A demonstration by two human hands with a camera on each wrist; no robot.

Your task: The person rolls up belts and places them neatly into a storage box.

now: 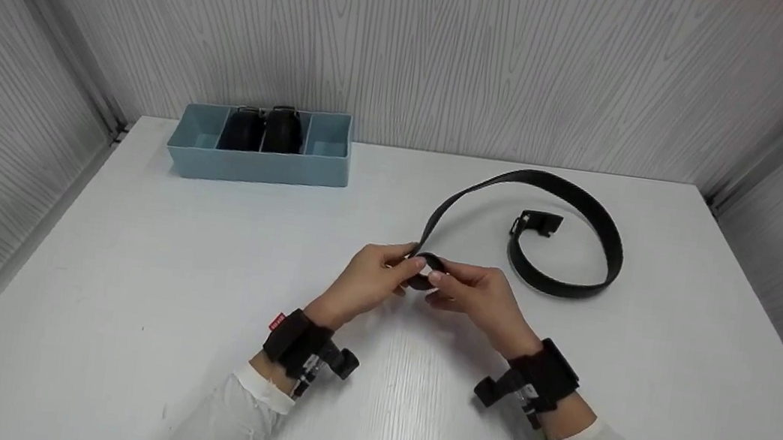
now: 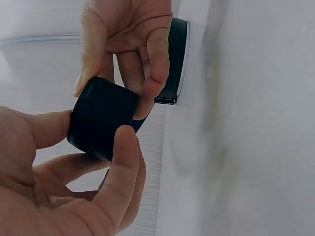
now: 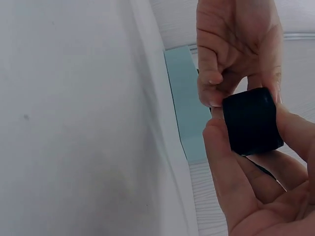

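Observation:
A long black belt (image 1: 614, 242) lies in a wide curve on the white table, its buckle (image 1: 541, 222) inside the curve. Its other end is bent into a small round coil (image 2: 101, 115) between my two hands. My left hand (image 1: 370, 279) pinches the coil from the left, thumb on the near side. From the right, my right hand (image 1: 490, 301) grips the same coil between thumb and fingers. In the right wrist view, the coil (image 3: 251, 122) shows its smooth dark outer face. Some fingertips are hidden behind it.
At the back left stands a blue divided box (image 1: 258, 168). Two black rolled belts sit in its middle compartments, one of them a rolled belt (image 1: 283, 131) with metal showing on top. Grey wood-grain panels (image 1: 421, 50) enclose the table (image 1: 164, 281) at the back and sides.

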